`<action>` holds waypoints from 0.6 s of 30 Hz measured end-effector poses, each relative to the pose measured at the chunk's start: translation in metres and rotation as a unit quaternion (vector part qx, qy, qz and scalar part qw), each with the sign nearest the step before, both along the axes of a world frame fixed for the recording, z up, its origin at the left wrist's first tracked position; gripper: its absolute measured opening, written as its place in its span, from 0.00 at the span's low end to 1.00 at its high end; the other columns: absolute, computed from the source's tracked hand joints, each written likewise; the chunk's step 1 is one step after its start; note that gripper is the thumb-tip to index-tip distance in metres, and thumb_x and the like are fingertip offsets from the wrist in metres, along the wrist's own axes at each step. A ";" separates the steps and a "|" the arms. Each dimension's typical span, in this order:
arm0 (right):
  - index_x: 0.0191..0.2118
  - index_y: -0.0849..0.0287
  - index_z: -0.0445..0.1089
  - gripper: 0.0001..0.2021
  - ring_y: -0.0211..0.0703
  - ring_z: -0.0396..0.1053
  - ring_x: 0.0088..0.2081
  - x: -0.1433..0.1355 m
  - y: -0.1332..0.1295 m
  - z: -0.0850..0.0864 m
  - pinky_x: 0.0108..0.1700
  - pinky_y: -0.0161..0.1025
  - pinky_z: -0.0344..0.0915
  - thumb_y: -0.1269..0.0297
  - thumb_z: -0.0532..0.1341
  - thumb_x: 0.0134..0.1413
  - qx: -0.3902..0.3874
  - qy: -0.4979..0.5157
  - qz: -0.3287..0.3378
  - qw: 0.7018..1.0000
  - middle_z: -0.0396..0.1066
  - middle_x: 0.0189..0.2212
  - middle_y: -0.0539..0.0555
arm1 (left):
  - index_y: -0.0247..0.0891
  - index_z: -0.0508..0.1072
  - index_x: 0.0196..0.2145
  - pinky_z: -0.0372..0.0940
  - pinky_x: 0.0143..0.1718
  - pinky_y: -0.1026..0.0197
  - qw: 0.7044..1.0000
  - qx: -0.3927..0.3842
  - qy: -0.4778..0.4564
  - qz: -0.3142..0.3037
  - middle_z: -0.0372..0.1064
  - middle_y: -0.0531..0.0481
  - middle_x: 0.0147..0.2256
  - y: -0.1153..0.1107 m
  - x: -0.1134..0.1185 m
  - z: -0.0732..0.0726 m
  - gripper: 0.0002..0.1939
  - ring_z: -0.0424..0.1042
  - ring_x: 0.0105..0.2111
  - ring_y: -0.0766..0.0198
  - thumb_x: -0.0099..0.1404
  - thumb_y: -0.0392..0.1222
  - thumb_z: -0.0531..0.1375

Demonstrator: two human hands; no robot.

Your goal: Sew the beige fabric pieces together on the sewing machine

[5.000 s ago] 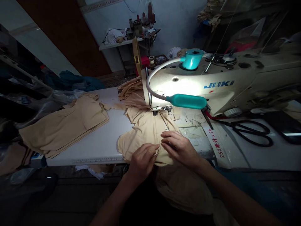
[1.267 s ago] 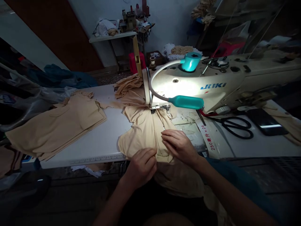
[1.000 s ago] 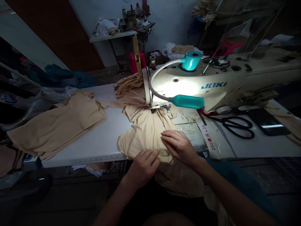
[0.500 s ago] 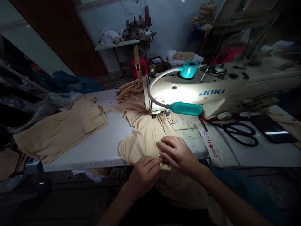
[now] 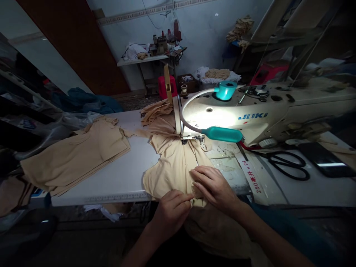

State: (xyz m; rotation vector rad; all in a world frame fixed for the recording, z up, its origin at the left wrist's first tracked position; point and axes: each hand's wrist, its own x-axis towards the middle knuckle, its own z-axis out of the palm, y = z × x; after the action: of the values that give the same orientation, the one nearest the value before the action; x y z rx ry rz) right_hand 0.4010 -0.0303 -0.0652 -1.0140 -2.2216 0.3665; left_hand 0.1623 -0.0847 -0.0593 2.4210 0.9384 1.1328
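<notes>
Beige fabric (image 5: 167, 172) lies under the needle area of a white sewing machine (image 5: 211, 115) and drapes over the table's front edge. At that edge my left hand (image 5: 174, 207) is closed, thumb and fingers pinching the cloth. My right hand (image 5: 215, 187) is just to the right, its bent fingers gripping and pressing the same fabric. The two hands' fingertips are close together. A teal lamp (image 5: 222, 134) on a curved neck lights the machine's front.
A stack of cut beige pieces (image 5: 78, 155) rests on the table to the left. On the right lie black scissors (image 5: 289, 163) and a dark phone (image 5: 326, 159). Bunched fabric (image 5: 158, 115) sits behind the needle. Another sewing machine (image 5: 161, 43) stands by the wall.
The whole view has shifted slightly, so everything sits lower and a little to the right. Both hands keep their hold on the fabric, with hardly any movement against it.
</notes>
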 end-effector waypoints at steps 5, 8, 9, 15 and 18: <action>0.65 0.53 0.70 0.18 0.56 0.71 0.59 0.000 -0.002 0.007 0.59 0.54 0.70 0.61 0.59 0.75 -0.009 -0.036 0.018 0.999 0.73 0.57 0.62 | 0.40 0.76 0.44 0.75 0.38 0.53 1.000 -0.025 -0.010 -0.002 0.83 0.44 0.46 0.002 0.001 -0.012 0.08 0.77 0.36 0.58 0.74 0.30 0.59; 0.65 0.53 0.71 0.19 0.57 0.70 0.58 0.000 -0.002 0.012 0.59 0.56 0.69 0.59 0.57 0.75 -0.003 -0.078 0.036 0.996 0.71 0.58 0.63 | 0.41 0.78 0.43 0.74 0.36 0.52 0.999 -0.042 0.013 -0.002 0.83 0.44 0.43 0.003 0.001 -0.016 0.10 0.75 0.34 0.57 0.75 0.31 0.58; 0.65 0.54 0.71 0.19 0.58 0.69 0.58 0.000 -0.002 0.012 0.59 0.57 0.69 0.59 0.57 0.75 0.002 -0.091 0.039 0.995 0.71 0.58 0.64 | 0.41 0.78 0.43 0.73 0.36 0.52 0.999 -0.046 0.019 -0.003 0.83 0.44 0.42 0.002 0.001 -0.015 0.10 0.75 0.34 0.56 0.75 0.31 0.58; 0.66 0.57 0.71 0.19 0.61 0.67 0.63 0.001 -0.003 0.007 0.62 0.60 0.69 0.61 0.59 0.74 0.032 -0.129 0.032 0.991 0.71 0.61 0.66 | 0.41 0.77 0.51 0.76 0.42 0.50 0.997 -0.071 0.028 -0.031 0.82 0.45 0.41 0.016 -0.008 0.013 0.10 0.78 0.40 0.53 0.74 0.45 0.66; 0.66 0.57 0.70 0.20 0.62 0.65 0.67 0.001 -0.004 0.004 0.64 0.60 0.69 0.61 0.59 0.75 0.043 -0.140 0.028 0.989 0.68 0.66 0.67 | 0.41 0.75 0.57 0.74 0.55 0.49 0.998 -0.020 0.064 0.019 0.81 0.43 0.50 0.048 -0.016 0.023 0.13 0.79 0.52 0.54 0.78 0.37 0.59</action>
State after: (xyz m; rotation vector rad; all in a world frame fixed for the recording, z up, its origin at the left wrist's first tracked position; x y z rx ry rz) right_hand 0.4018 -0.0343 -0.0616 -1.0090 -2.4963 0.1579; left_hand 0.1462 -0.0368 -0.0364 2.4772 1.0404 0.9702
